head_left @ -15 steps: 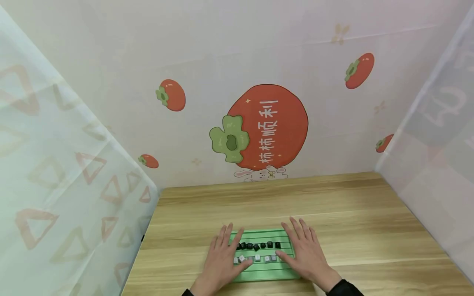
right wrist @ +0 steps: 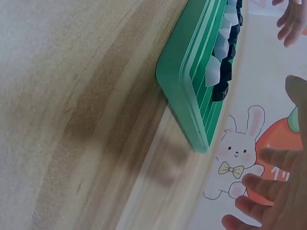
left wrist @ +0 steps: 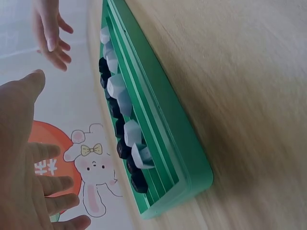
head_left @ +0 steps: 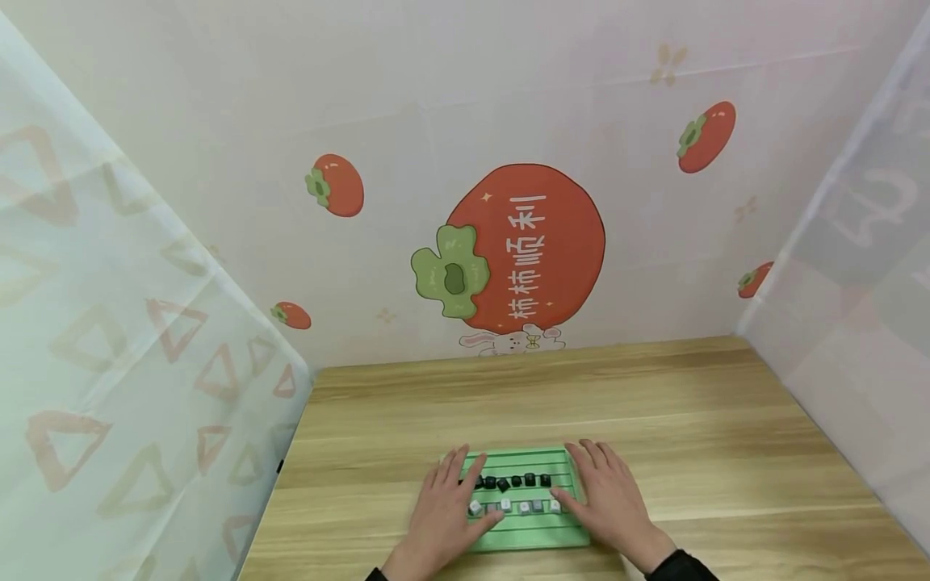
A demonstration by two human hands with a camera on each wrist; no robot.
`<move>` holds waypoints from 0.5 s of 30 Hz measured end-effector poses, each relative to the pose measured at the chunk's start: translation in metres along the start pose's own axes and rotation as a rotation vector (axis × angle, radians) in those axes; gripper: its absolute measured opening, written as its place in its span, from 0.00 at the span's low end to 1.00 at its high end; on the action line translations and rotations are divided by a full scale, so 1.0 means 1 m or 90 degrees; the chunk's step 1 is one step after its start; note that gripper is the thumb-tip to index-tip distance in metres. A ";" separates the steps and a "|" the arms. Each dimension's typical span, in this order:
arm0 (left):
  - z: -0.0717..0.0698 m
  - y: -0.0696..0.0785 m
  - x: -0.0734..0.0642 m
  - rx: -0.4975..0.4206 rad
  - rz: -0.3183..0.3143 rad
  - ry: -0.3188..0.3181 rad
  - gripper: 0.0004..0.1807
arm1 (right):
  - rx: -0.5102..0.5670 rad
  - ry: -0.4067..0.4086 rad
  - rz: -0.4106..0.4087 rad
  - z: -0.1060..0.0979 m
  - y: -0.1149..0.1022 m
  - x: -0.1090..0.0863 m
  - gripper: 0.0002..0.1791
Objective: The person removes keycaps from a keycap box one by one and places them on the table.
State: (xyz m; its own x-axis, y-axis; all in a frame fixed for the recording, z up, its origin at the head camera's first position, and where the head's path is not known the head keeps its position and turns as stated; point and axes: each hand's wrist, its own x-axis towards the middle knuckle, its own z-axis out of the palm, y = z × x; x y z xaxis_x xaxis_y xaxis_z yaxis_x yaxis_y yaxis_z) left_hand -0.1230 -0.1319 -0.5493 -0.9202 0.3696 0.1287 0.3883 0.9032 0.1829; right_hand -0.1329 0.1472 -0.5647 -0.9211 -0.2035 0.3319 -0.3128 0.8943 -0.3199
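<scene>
A green ridged tray (head_left: 526, 539) lies on the table, holding a row of black keycaps (head_left: 529, 479) and, nearer me, a row of white and grey keycaps (head_left: 505, 505). My left hand (head_left: 441, 512) hovers over the tray's left end, fingers spread and fairly straight, hiding part of both rows. Over the right end is my right hand (head_left: 613, 502), its thumb reaching inward. In the left wrist view the left hand (left wrist: 29, 158) stands apart from the tray (left wrist: 165, 115). Likewise, the right hand (right wrist: 283, 187) is clear of it in the right wrist view. Neither holds anything.
The wooden table (head_left: 407, 411) extends around the tray on every side. A pale backdrop (head_left: 392, 97) printed with persimmons and a rabbit rises behind it. Hanging sheets close off the left side (head_left: 131, 379) and the right side (head_left: 857, 339).
My left hand has shifted slightly right, covering more of the tray's left end. The right hand's fingers have drawn back a little, and a white keycap by its thumb now shows.
</scene>
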 end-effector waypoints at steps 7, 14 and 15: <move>0.002 0.009 0.002 -0.006 0.012 0.011 0.43 | 0.004 0.007 0.032 0.001 0.003 0.000 0.34; 0.006 0.017 0.003 -0.001 0.034 0.025 0.41 | 0.014 0.000 0.061 0.001 0.005 -0.002 0.29; 0.006 0.019 0.003 -0.002 0.037 0.024 0.40 | 0.013 -0.002 0.063 0.001 0.005 -0.003 0.28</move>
State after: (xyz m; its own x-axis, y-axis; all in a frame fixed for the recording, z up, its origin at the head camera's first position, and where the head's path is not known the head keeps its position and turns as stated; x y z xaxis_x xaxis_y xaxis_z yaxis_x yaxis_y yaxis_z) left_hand -0.1188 -0.1128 -0.5512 -0.8940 0.4124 0.1753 0.4408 0.8799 0.1776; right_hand -0.1319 0.1519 -0.5678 -0.9484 -0.1162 0.2950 -0.2254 0.9016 -0.3691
